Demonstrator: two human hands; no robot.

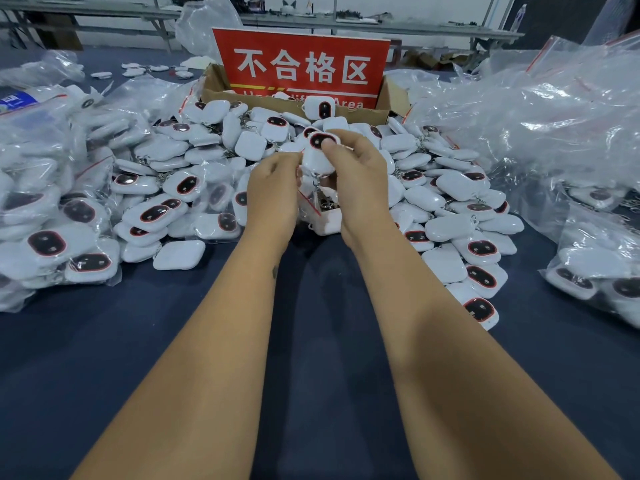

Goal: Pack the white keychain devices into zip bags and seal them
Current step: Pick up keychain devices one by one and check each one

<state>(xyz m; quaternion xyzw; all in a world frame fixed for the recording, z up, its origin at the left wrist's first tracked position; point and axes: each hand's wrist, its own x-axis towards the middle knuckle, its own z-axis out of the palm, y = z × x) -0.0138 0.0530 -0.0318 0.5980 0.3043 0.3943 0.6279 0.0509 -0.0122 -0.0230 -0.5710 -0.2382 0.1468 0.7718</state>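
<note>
1. Many bagged devices (79,237) lie heaped to the left of the grip on the dark surface (311,341) — white units already inside clear zip bags, so a good share of the job looks done.
2. Left hand (273,188) has its fingers curled, pinching the edge of a clear zip bag (313,202) with a red seal line that hangs just below the held device.
3. Right hand (356,174) pinches one white keychain device (320,148) by its dark-windowed top, thumb on the face; its key ring dangles down toward the bag mouth. I judge this unit is being fed in or is only partly in — the bag does not look sealed yet.
4. Behind and around the grip sits a big loose pile of devices (446,202), apparently unbagged, spreading to the right and toward the wearer — plenty remains.
5. Beyond the grip stands a cardboard box (214,88) with a red sign (301,64).
6. Far right of the grip, a mound of clear bags (540,109) lies crumpled, with a few more filled bags (595,271) nearer the wearer.
</note>
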